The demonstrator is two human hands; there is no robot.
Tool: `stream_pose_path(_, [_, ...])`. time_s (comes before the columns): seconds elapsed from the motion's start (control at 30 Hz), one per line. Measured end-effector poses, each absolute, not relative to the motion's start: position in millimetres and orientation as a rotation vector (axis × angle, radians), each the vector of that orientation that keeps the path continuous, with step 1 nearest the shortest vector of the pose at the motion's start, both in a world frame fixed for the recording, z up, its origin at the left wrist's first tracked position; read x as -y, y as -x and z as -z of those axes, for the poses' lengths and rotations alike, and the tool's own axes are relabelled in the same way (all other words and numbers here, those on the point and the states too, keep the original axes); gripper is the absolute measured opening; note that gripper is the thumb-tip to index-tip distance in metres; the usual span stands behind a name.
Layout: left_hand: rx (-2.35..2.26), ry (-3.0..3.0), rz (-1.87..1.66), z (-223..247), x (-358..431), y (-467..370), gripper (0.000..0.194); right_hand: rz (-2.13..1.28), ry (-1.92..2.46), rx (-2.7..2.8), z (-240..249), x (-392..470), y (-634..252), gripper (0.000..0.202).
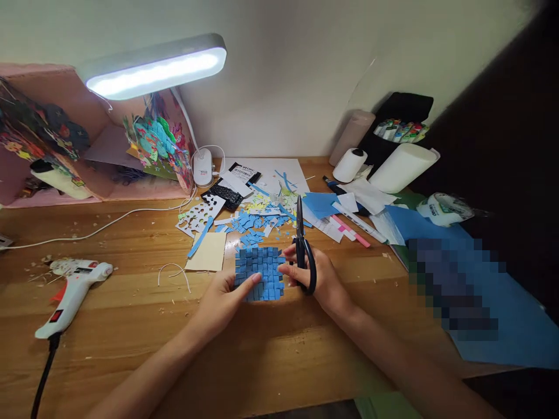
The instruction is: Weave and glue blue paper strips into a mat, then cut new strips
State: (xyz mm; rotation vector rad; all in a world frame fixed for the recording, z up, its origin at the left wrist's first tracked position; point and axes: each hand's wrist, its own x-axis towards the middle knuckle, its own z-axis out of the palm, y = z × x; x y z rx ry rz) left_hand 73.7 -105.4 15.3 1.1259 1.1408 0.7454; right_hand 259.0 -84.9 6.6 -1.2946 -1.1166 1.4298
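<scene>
A woven mat of blue paper strips [266, 262] is held up over the desk, its strip ends jutting out unevenly along the edges. My left hand [233, 294] grips its left side, thumb lying across the front. My right hand [321, 273] has black-handled scissors [300, 244] hooked on it, blades closed and pointing up. The thumb and fingertips of that hand also reach the mat's right edge; whether they pinch it is hard to see. Behind the mat lie blue paper scraps [251, 224] and a cream square of card [208, 251].
A white glue gun [74, 297] rests at left with its cord. Pink shelves [144, 189] and a lit lamp [157, 70] stand behind. At right are white rolls [404, 166], a pen holder [399, 125] and a large blue sheet [515, 326]. A white cable [109, 224] crosses the desk.
</scene>
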Motion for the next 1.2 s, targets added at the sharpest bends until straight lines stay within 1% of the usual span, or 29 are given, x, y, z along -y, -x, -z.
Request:
stream_pose_path(0.13, [-1.145,-1.149,-0.727,-15.0,107.6,-76.1,0.029,-1.415,1.304,1.063,-5.4,82.8,-258.5,0.042])
stream_pose_path(0.37, [-1.164,-1.141,-0.713,-10.5,111.6,-81.1,0.035,-1.308,1.290,1.027,-9.2,86.1,-253.6,0.039])
stream_pose_path(0.5, [-1.242,-1.128,-0.785,-12.2,109.4,-77.7,0.035,-1.331,1.262,1.048,-6.6,86.4,-255.3,0.037])
stream_pose_path(0.57, [-1.296,-1.134,-0.855,-14.7,106.7,-74.0,0.035,-1.448,1.166,1.033,-2.4,88.0,-257.1,0.040])
stream_pose_path(0.7, [-1.327,-1.099,-1.026,-21.9,102.4,-65.5,0.035,-1.905,0.928,0.967,3.1,97.0,-255.9,0.053])
stream_pose_path(0.83, [-1.365,-1.062,-1.179,-26.9,101.0,-59.1,0.031,-2.160,0.806,1.016,-1.4,111.7,-251.4,0.076])
stream_pose_path(0.87, [-1.374,-1.063,-1.205,-27.7,100.9,-58.2,0.031,-2.188,0.783,1.049,-1.8,115.8,-250.8,0.078])
stream_pose_path(0.97, [-1.386,-1.081,-1.239,-29.7,101.0,-57.3,0.030,-2.187,0.732,1.157,2.0,127.7,-249.8,0.073])
stream_pose_path(1.2, [-1.400,-1.150,-1.162,-32.0,104.9,-60.8,0.032,-2.157,0.723,1.229,12.4,136.8,-247.7,0.070])
